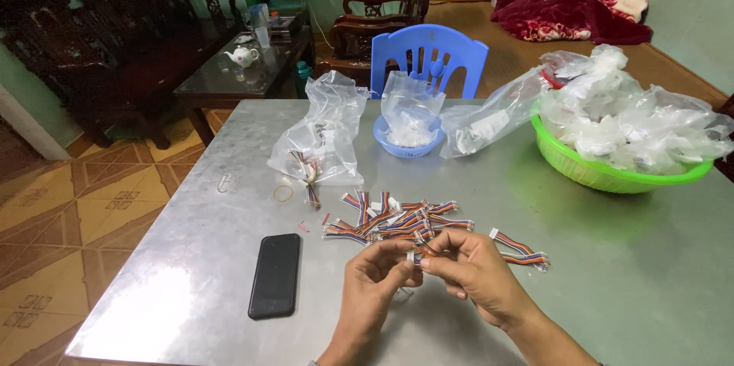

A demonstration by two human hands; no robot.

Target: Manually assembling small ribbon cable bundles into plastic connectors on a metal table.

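Head view: the left hand (376, 278) and the right hand (470, 265) meet at about 6 o'clock over the grey metal table (612, 289), fingertips pinched together on a small white connector (414, 257) with a short wire. Both hands are closed on it — the left from below, the right from above.

Just beyond the hands, toward 12 o'clock, lies a pile of striped ribbon cables (397, 221); one loose cable (520, 250) lies at 3 o'clock of the right hand, close by. A black phone (275, 274) lies face down at 9 o'clock, near the table's left edge, which runs diagonally above a tiled floor (53, 205).

The widest bare stretch of tabletop lies at 4 o'clock, below the green basin (596, 171), which holds crumpled clear plastic bags. At 11 o'clock a clear bag (325, 133) holds a few cables, with a rubber band (283, 193) beside it. At 12 o'clock a small blue bowl (407, 144) holds another bag — a blue plastic chair (428, 52) stands behind the far edge.
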